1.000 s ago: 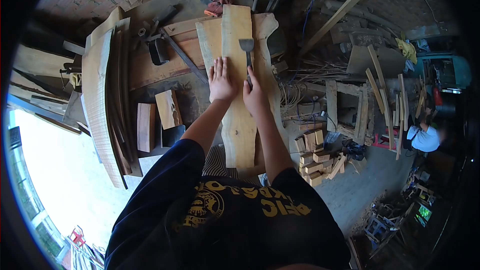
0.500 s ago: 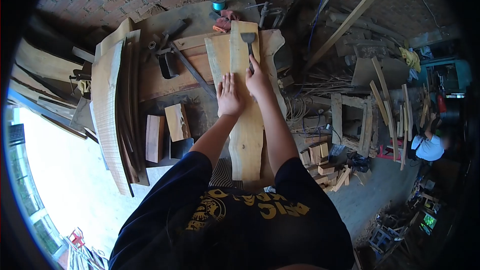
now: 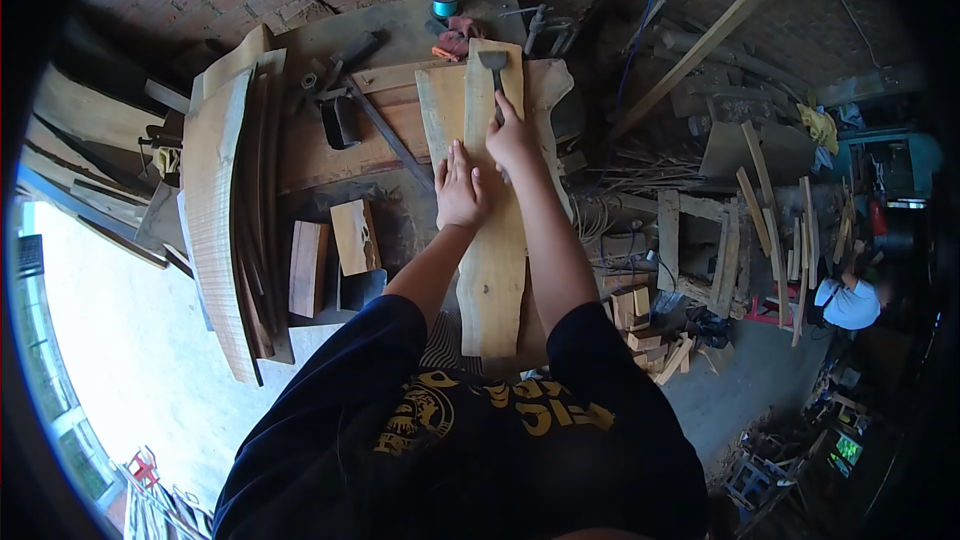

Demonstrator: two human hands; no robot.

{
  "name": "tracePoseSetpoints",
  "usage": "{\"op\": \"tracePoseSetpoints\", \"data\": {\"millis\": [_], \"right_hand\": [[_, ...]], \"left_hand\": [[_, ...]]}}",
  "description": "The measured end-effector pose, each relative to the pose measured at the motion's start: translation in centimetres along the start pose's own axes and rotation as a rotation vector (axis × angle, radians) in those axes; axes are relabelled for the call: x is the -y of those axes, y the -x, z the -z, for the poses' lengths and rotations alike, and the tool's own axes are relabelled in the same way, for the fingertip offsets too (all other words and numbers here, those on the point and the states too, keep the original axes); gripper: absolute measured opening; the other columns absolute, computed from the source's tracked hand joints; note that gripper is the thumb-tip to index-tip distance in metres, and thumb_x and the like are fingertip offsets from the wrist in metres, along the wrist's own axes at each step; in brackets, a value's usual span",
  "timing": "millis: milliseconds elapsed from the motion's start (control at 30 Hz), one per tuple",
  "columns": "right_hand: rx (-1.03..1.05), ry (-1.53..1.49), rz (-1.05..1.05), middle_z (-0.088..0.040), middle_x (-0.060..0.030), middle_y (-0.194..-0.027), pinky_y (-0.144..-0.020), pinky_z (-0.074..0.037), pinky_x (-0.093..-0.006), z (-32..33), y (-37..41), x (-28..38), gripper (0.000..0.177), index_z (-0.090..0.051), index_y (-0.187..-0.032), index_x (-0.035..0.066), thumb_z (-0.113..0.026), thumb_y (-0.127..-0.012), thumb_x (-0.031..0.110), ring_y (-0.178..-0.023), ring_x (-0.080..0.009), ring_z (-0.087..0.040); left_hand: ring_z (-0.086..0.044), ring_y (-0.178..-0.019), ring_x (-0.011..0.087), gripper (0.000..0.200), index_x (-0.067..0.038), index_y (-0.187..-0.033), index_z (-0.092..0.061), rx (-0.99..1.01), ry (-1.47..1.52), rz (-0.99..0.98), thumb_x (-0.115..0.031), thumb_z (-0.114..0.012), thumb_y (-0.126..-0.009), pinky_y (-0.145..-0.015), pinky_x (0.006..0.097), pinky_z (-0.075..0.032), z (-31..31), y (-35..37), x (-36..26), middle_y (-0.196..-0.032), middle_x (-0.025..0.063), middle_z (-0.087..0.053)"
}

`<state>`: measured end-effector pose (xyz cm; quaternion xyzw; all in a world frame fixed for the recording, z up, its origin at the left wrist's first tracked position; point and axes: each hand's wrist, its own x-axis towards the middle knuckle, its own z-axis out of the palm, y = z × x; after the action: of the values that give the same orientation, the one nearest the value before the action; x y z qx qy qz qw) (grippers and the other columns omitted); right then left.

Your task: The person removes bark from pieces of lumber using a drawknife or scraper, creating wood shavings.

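A long pale plank [image 3: 490, 290] runs away from my body over the workbench, on top of a wider board [image 3: 440, 105]. My left hand [image 3: 460, 190] lies flat on the plank's left side, fingers stretched toward the far end. Wrapped round the handle of a flat-bladed scraper [image 3: 493, 62], my right hand [image 3: 512, 140] is farther up the plank. The scraper's wide dark blade is over the plank close to its far end.
Left of the plank are a dark metal bar [image 3: 390, 135], two wood blocks [image 3: 308, 270] and tall leaning boards [image 3: 215, 200]. A spool [image 3: 444, 0] and a reddish cloth [image 3: 460, 38] sit at the back. Wood offcuts [image 3: 650, 340] lie right; a person [image 3: 850, 302] is far right.
My right hand and the scraper have moved a little farther up the plank, toward its far end. The left hand stays flat in about the same place. My view has shifted slightly.
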<state>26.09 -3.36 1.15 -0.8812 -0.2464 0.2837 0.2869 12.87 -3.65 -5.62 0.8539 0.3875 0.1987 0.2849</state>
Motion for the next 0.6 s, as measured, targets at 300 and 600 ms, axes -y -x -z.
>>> {"op": "tracePoseSetpoints", "data": {"millis": [300,600], "right_hand": [[0.015,0.102,0.033,-0.066,-0.0191,-0.08,-0.058,-0.054,-0.04,0.5,10.4,-4.0,0.055,-0.034,-0.143,0.029,-0.048,-0.091,0.022,-0.057,-0.029,-0.064],[0.1,-0.004,-0.113,-0.066,-0.0229,-0.092,-0.074,-0.051,-0.0444,-1.9,40.3,-12.4,0.057,-0.033,-0.144,0.034,-0.053,-0.092,0.022,-0.088,-0.0384,-0.065]], "left_hand": [[-0.036,-0.135,0.0305,0.059,0.003,-0.146,-0.017,-0.11,0.151,-0.047,-0.029,-0.029,-0.097,-0.113,0.0424,-0.018,-0.7,-0.3,0.9,-0.138,0.0227,-0.045],[-0.028,-0.139,0.0287,0.061,-0.004,-0.146,-0.023,-0.047,0.095,-0.085,-0.035,-0.031,-0.095,-0.115,0.0432,-0.013,-1.2,-0.9,1.4,-0.145,0.0196,-0.036]]}}
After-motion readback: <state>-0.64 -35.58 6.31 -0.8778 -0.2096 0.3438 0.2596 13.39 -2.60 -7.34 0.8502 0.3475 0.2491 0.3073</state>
